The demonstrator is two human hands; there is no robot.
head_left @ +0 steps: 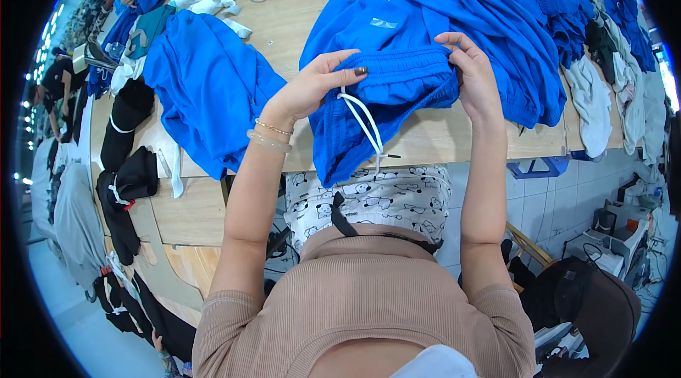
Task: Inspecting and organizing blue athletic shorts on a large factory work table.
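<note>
Above the near edge of the wooden table (287, 19), we hold a blue garment (411, 95) by its gathered waistband. Our left hand (306, 88) closes thumb and fingers on one end; our right hand (479, 85) grips the other with fingers loosely curled. A white drawstring (378, 144) dangles at the table's edge, and a blue cloth piece (206, 87) lies on its left side.

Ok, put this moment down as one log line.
left hand: holding blue waistband | right hand: holding waistband's other side | white drawstring: dangling | blue cloth: on table, left
</note>
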